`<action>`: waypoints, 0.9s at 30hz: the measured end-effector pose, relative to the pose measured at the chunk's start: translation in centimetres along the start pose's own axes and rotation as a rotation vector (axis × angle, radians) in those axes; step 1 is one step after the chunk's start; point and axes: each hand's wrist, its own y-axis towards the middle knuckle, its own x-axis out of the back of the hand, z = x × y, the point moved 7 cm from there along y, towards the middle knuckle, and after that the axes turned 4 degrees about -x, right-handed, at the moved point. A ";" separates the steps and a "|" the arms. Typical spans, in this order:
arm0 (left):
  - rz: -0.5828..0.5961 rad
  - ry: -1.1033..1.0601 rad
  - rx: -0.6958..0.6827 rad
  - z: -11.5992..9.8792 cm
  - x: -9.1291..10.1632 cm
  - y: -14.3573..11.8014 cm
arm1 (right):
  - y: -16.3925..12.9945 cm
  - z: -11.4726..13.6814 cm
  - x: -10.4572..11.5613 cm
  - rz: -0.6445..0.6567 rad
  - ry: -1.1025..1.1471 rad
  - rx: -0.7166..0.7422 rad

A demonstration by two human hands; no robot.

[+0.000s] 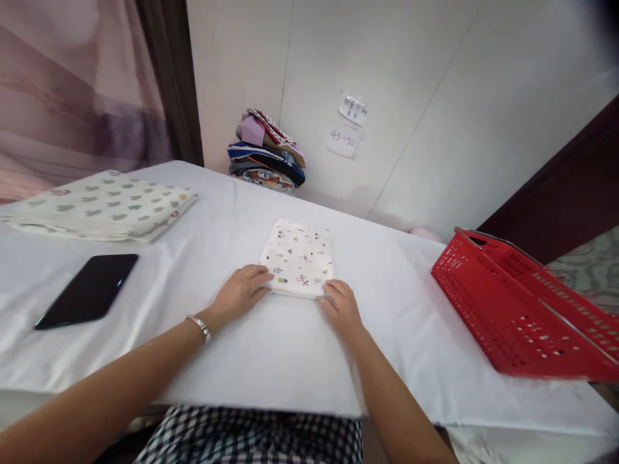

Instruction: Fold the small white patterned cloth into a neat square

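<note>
Folded cloth (298,258) on table (271,348); both hands' grips flat, unclenched, touching near edge; red basket (522,309) contents unclear.

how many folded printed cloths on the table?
2. One small folded cloth at the centre, with the left hand and right hand touching its near edge; a larger folded cloth far left. The clothes pile by the wall may hide more.

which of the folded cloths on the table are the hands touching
The small white folded cloth with scattered little prints, at the table's middle: the left hand and right hand rest on its near corners. The larger leaf-print cloth lies untouched, far left.
</note>
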 end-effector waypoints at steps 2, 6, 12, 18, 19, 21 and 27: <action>0.001 0.029 0.015 0.2 -0.1 0.2 | 0.0 0.3 -0.4 0.037 -0.070 0.042; -0.021 0.080 0.031 -0.1 -0.1 0.7 | 0.3 -0.4 -0.6 0.039 -0.161 0.028; -0.065 0.187 0.078 -0.8 0.3 0.6 | 0.3 -1.1 -0.9 0.017 -0.255 -0.003; -0.103 0.129 0.246 0.7 0.8 -0.1 | -0.4 -0.7 -2.2 0.136 -0.340 0.000; -0.109 0.122 0.258 1.0 0.8 -0.2 | -0.6 -0.6 -2.4 0.156 -0.358 0.003; -0.099 0.117 0.249 1.3 0.8 -0.4 | -0.9 -0.4 -2.6 0.187 -0.389 0.009; -0.056 0.156 0.193 0.9 0.8 -0.2 | -1.1 -0.1 -2.8 0.180 -0.431 0.031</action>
